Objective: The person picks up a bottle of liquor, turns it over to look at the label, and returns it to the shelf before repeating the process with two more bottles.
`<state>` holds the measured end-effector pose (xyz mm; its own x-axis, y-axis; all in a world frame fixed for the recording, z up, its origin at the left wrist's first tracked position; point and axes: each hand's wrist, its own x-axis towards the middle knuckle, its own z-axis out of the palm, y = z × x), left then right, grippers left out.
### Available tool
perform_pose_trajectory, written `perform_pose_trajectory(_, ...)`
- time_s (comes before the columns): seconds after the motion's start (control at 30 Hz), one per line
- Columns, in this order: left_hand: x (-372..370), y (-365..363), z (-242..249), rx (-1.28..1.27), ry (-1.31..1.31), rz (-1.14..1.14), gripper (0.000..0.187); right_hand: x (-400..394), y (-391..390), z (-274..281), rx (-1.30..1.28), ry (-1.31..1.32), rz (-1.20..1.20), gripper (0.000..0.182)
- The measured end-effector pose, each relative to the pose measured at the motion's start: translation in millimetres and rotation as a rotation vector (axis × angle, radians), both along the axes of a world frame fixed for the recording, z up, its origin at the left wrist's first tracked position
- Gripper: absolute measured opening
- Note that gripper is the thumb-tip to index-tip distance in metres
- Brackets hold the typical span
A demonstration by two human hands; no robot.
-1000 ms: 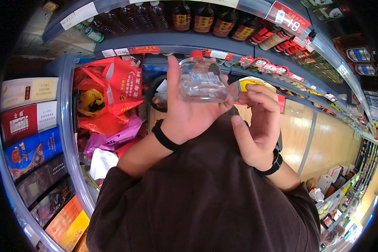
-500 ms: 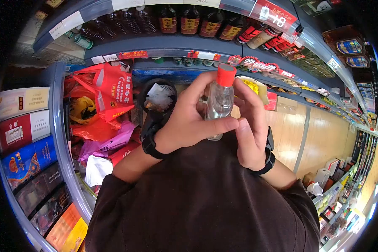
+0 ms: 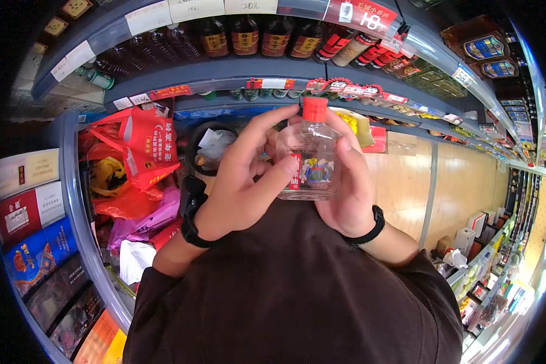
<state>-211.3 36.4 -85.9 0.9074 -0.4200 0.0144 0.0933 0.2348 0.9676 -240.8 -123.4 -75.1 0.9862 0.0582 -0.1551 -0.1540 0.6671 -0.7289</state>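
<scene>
A clear, flat-sided glass liquor bottle (image 3: 314, 148) with a red cap stands upright between my two hands in front of my chest. Its broad face, with a red label strip and a colourful printed picture, is turned toward me. My left hand (image 3: 249, 170) grips the left side, the thumb pressed across the face beside the red strip. My right hand (image 3: 352, 182) closes round the right side, thumb along the edge. Most of the fingers behind the glass are hidden. Black bands circle both wrists.
Ahead, a shelf (image 3: 224, 82) carries dark bottles (image 3: 244, 39) with price tags. Red plastic bags (image 3: 145, 148) hang at the left near a dark bin (image 3: 212, 145). Boxed goods (image 3: 30, 209) line the left rack. Wooden flooring (image 3: 400, 182) and another stocked shelf lie to the right.
The bottle has turned from its narrow side to its broad printed face, and its tilt is now upright. Both hands have shifted slightly left and widened around it.
</scene>
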Motion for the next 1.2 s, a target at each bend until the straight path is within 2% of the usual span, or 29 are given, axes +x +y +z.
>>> perform_pose_trajectory(0.03,-1.7,1.0,-0.2,-0.09,0.015,-0.017,0.053,-0.2,0.4,0.4,0.043,-0.022,-0.016,0.05)
perform_pose_trajectory(0.1,-0.8,3.0,-1.5,-0.106,-0.01,-0.044,0.054,1.7,1.1,5.0,0.037,0.038,-0.041,0.053)
perform_pose_trajectory(0.17,0.8,2.8,2.5,-0.284,0.09,-0.074,0.055,4.5,-1.1,8.0,0.198,0.13,-0.019,0.051)
perform_pose_trajectory(0.43,0.9,7.2,-3.5,-0.262,0.115,-0.118,0.061,2.3,-6.4,-3.0,0.267,0.185,0.055,0.051)
perform_pose_trajectory(0.5,-0.6,5.0,-0.2,-0.276,0.17,-0.088,0.058,0.1,-1.5,-2.4,0.101,0.151,-0.013,0.053)
perform_pose_trajectory(0.57,0.0,5.2,-0.4,-0.193,0.185,-0.054,0.061,1.7,7.7,7.1,0.043,0.162,-0.053,0.055)
perform_pose_trajectory(0.6,0.7,0.9,-3.0,-0.223,0.221,-0.037,0.066,0.8,7.2,6.7,-0.025,0.136,-0.017,0.057)
perform_pose_trajectory(0.67,2.4,-2.1,-7.7,-0.17,0.233,-0.038,0.066,-1.3,6.6,1.0,-0.166,0.078,0.019,0.064)
perform_pose_trajectory(0.83,19.8,7.8,-15.8,-0.167,0.32,-0.1,0.058,0.4,6.2,-7.4,-0.167,0.037,0.056,0.068)
perform_pose_trajectory(0.93,34.6,14.1,-3.2,-0.122,0.223,-0.023,0.054,2.1,2.3,-6.3,-0.123,0.043,0.03,0.07)
perform_pose_trajectory(0.97,40.6,13.4,2.9,-0.187,0.157,0.043,0.057,2.5,0.7,-5.9,-0.112,0.055,0.02,0.07)
perform_pose_trajectory(1.03,59.2,8.5,11.7,-0.197,-0.151,0.214,0.057,1.7,-2.5,-8.0,-0.137,0.048,0.022,0.069)
perform_pose_trajectory(1.13,94.5,17.6,39.8,0.122,-0.599,0.395,0.056,0.0,-4.2,-9.5,-0.154,0.031,0.048,0.065)
perform_pose_trajectory(1.17,109.3,20.7,45.3,0.207,-0.693,0.432,0.053,0.3,-3.5,-9.2,-0.147,0.019,0.069,0.063)
perform_pose_trajectory(1.2,120.8,20.7,54.2,0.17,-0.636,0.387,0.055,-0.2,-1.4,-7.8,-0.133,0.016,0.05,0.058)
